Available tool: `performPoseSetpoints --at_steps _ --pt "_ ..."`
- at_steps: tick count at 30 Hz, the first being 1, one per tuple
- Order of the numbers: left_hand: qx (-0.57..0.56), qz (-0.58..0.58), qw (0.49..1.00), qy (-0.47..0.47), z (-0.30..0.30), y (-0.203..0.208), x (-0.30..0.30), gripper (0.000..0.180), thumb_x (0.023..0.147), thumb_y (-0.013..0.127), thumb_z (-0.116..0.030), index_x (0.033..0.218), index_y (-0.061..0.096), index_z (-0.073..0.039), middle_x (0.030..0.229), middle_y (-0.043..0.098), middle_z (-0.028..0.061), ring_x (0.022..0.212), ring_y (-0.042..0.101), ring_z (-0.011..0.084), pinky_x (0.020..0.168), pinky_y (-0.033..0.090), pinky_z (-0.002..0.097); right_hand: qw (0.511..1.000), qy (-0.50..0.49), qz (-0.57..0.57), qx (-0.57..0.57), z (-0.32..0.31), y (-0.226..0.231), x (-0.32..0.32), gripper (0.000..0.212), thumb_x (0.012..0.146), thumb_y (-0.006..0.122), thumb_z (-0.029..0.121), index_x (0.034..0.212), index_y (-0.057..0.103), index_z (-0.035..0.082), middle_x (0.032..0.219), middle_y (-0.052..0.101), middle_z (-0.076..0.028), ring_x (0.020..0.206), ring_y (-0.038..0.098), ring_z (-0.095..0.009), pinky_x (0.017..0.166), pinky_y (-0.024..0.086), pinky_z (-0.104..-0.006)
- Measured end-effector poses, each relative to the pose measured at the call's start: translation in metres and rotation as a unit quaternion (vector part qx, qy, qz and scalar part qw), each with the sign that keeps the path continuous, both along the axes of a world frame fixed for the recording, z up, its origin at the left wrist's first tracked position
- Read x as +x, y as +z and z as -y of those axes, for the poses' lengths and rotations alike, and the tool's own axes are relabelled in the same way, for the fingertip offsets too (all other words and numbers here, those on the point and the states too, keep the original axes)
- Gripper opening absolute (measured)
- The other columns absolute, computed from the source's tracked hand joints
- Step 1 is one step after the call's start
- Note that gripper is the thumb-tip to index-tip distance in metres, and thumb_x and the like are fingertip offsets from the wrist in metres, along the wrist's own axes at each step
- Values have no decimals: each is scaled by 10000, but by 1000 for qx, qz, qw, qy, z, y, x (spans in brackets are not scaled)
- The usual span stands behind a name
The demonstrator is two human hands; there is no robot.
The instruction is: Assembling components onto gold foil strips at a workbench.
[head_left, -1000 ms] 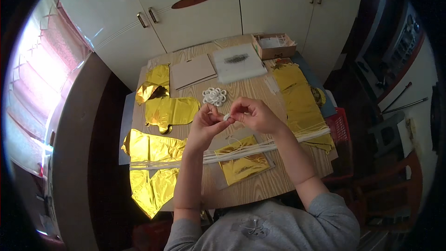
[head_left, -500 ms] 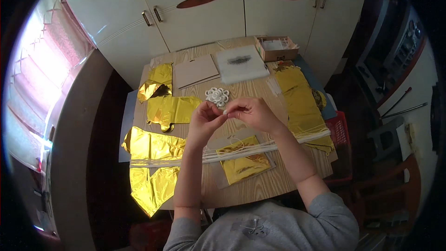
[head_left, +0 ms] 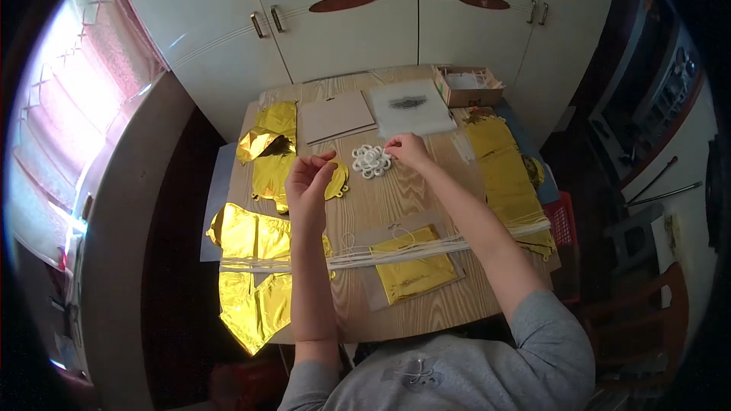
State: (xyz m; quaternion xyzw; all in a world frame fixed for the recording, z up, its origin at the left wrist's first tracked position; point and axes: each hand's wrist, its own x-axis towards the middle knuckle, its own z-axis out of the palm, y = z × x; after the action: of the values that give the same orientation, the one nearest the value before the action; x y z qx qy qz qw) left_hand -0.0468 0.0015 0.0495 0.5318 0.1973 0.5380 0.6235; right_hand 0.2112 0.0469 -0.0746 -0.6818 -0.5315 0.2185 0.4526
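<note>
A cluster of small white rings (head_left: 371,161) lies in the middle of the wooden table. My right hand (head_left: 409,151) reaches to its right edge, thumb and fingers pinched together at one of the rings. Left of the cluster, my left hand (head_left: 308,183) is raised over the table with its fingers loosely curled. A gap shows between its thumb and forefinger, and nothing can be made out in it. Behind that hand lies a shiny gold foil piece (head_left: 272,176). A bundle of white cords (head_left: 354,261) runs across the table under both forearms.
More gold foil lies at the left (head_left: 251,236) and right (head_left: 499,160). A flat gold packet (head_left: 411,262) rests near the front. A brown board (head_left: 335,116), a clear plastic stack (head_left: 411,109) and a cardboard box (head_left: 470,94) stand along the back, before white cabinets (head_left: 335,38).
My hands have parted from a pinch around a small white thing. The right moved to the white rings; the left moved left and its fingers loosened. The view shifted slightly.
</note>
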Motion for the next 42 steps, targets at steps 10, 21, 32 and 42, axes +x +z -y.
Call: performPoseSetpoints --at_steps 10,21,32,42 --pt "7 11 1000 7 -1 4 -11 78 794 562 25 813 510 -30 988 592 103 892 534 104 792 412 221 995 -34 87 -28 -21 -10 -14 151 666 681 172 784 674 78 732 655 -71 672 623 -178 633 477 -293" --pt "8 3 1000 1 -2 4 -10 75 797 565 15 815 508 -29 992 586 103 883 527 94 786 409 215 992 -34 114 -29 -21 -25 -13 117 674 666 160 764 674 86 745 637 -93 735 605 -234 671 466 -332" --pt "12 2 1000 -17 -2 3 -7 72 799 566 12 826 509 -21 990 582 107 893 530 103 793 409 219 960 -27 271 65 -9 -22 -15 97 711 602 143 764 646 74 851 581 -99 896 524 -284 785 433 -372" --pt "123 -233 965 -14 1 -4 -3 116 784 608 -65 874 594 6 788 606 22 692 538 73 601 431 214 946 204 226 -109 95 54 -43 158 735 598 174 807 638 40 838 590 -127 776 580 -277 701 460 -340"
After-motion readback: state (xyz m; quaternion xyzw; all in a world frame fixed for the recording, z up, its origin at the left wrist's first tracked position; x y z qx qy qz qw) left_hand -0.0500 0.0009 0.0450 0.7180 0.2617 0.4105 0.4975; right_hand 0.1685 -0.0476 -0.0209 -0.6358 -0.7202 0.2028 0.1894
